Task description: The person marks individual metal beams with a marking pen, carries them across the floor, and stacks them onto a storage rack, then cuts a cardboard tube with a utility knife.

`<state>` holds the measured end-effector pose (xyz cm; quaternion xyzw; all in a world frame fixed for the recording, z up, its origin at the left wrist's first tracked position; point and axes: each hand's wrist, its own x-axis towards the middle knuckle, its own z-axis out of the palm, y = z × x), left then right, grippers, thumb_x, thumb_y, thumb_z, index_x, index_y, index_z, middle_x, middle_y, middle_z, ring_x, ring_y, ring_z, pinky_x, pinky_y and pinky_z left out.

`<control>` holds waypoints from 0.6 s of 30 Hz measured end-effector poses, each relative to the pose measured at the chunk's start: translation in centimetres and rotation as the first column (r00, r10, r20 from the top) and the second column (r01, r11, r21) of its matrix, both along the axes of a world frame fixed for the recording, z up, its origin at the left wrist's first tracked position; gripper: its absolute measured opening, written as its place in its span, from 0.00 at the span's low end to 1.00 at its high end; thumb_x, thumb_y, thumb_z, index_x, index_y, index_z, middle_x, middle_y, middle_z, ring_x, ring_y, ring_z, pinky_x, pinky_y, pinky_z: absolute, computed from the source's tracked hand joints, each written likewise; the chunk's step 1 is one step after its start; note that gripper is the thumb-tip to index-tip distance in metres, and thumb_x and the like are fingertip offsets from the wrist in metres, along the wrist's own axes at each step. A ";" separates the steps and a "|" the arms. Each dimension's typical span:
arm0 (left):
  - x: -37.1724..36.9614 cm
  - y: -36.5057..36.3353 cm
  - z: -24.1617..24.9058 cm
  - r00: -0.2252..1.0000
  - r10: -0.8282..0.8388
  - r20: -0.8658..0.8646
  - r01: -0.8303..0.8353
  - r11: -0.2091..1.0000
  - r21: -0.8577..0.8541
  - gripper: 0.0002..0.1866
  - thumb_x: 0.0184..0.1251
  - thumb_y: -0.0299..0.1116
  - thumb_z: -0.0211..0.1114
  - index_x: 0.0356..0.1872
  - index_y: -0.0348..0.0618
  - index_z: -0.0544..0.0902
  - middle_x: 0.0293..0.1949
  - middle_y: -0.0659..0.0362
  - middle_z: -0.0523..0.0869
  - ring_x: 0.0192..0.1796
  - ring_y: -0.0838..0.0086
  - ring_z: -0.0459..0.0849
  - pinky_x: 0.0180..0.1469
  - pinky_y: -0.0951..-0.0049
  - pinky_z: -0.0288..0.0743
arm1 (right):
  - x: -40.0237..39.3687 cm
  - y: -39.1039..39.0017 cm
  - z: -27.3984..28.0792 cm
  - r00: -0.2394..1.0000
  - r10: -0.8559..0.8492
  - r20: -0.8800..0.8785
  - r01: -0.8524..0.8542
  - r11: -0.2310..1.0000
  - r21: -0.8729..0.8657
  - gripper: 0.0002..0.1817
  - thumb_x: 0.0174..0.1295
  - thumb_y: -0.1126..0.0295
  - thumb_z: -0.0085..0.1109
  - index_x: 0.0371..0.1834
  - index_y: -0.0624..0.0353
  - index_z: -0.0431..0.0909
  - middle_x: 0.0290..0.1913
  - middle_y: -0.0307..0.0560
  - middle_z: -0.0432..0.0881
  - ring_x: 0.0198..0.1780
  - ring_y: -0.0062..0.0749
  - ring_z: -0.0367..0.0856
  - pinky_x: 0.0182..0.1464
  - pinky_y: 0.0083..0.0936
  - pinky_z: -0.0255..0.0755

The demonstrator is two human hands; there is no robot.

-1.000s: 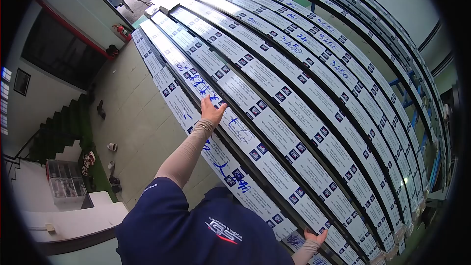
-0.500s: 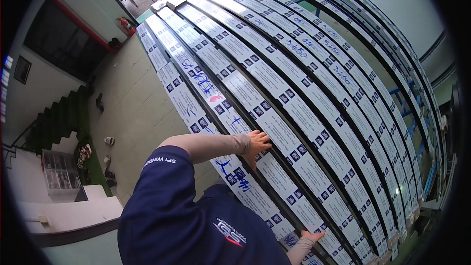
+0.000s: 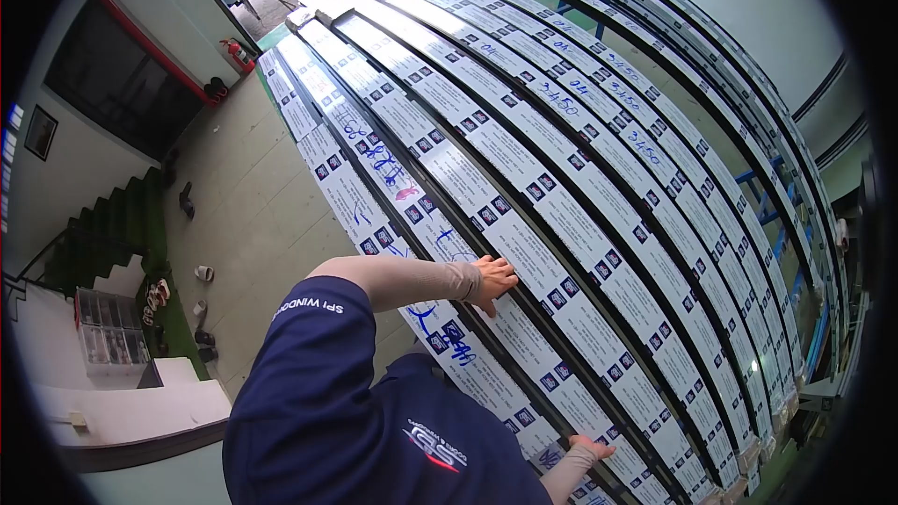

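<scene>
Long metal profiles [image 3: 599,266], covered in white printed protective film with dark logo squares, lie side by side with dark gaps between them. My left hand [image 3: 492,282] is on a profile near the left side of the row, its fingers over the far edge and its thumb towards the near edge. Lower down, my right hand [image 3: 591,449] grips what looks like the same profile, partly hidden by its own wrist. Blue handwriting [image 3: 379,164] and a small red mark [image 3: 406,194] show on this profile's film. The undersides of the profiles are hidden.
Blue rack parts [image 3: 762,192] show between the profiles at right. A pale tiled floor [image 3: 253,187] runs along the left, with loose shoes [image 3: 204,273] on it. A fire extinguisher [image 3: 237,54] stands by the wall; green steps [image 3: 103,234] rise at left.
The view has shifted slightly. Both hands stay on the profile in almost the same places, and I see no clear movement of the profiles.
</scene>
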<state>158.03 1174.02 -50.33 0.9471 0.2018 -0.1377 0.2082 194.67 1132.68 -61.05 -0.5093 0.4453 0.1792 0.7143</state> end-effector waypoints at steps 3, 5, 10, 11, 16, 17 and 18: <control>0.3 -0.3 0.1 0.999 0.031 0.021 -0.032 0.999 0.019 0.44 0.47 0.61 0.79 0.59 0.38 0.76 0.57 0.49 0.75 0.62 0.57 0.73 0.62 0.57 0.69 | -3.5 3.7 6.9 0.999 0.008 -0.046 -0.009 0.999 -0.035 0.40 0.66 0.33 0.37 0.69 0.52 0.72 0.70 0.47 0.75 0.71 0.49 0.71 0.70 0.54 0.62; 0.1 -0.8 0.8 0.998 0.057 0.039 -0.059 0.996 0.059 0.44 0.48 0.61 0.78 0.58 0.38 0.76 0.55 0.49 0.76 0.60 0.56 0.74 0.62 0.57 0.69 | -1.9 1.5 3.5 0.998 0.044 0.033 -0.049 0.984 0.170 0.38 0.67 0.36 0.39 0.67 0.54 0.73 0.68 0.47 0.76 0.68 0.49 0.73 0.68 0.52 0.65; -0.4 -1.3 0.3 0.983 0.091 0.158 -0.106 0.990 0.089 0.43 0.48 0.63 0.78 0.57 0.38 0.77 0.51 0.51 0.76 0.57 0.57 0.74 0.61 0.58 0.68 | -3.0 1.7 5.0 0.986 0.132 0.098 -0.151 0.966 0.210 0.31 0.67 0.45 0.43 0.61 0.57 0.78 0.63 0.48 0.81 0.63 0.48 0.79 0.64 0.50 0.72; -0.5 -1.4 0.2 0.983 0.099 0.153 -0.112 0.990 0.084 0.43 0.48 0.63 0.77 0.56 0.39 0.77 0.50 0.51 0.76 0.56 0.58 0.74 0.61 0.58 0.68 | -3.3 1.5 5.0 0.983 0.141 0.121 -0.167 0.956 0.240 0.31 0.67 0.46 0.43 0.61 0.57 0.78 0.63 0.48 0.81 0.63 0.49 0.79 0.64 0.51 0.73; -0.7 -0.8 0.5 0.969 0.111 0.220 -0.127 0.990 0.060 0.36 0.54 0.61 0.75 0.52 0.40 0.78 0.46 0.53 0.77 0.52 0.60 0.75 0.59 0.60 0.68 | -3.8 2.3 4.5 0.956 0.192 0.222 -0.230 0.959 0.162 0.29 0.70 0.50 0.40 0.63 0.57 0.77 0.64 0.48 0.81 0.64 0.50 0.78 0.65 0.52 0.72; -0.8 -0.7 0.3 0.967 0.120 0.225 -0.132 0.990 0.042 0.35 0.55 0.60 0.74 0.52 0.40 0.78 0.47 0.53 0.77 0.52 0.60 0.75 0.60 0.60 0.68 | -4.3 2.8 5.4 0.953 0.208 0.222 -0.237 0.965 0.115 0.29 0.71 0.51 0.39 0.64 0.57 0.76 0.65 0.48 0.80 0.65 0.50 0.78 0.65 0.52 0.72; -1.0 -0.4 0.0 0.966 0.124 0.226 -0.131 0.991 0.017 0.34 0.56 0.58 0.74 0.53 0.41 0.78 0.49 0.53 0.78 0.54 0.60 0.76 0.60 0.60 0.69 | -4.2 2.3 4.9 0.947 0.249 0.201 -0.283 0.945 0.166 0.29 0.71 0.51 0.39 0.65 0.57 0.76 0.65 0.48 0.80 0.65 0.50 0.78 0.66 0.52 0.72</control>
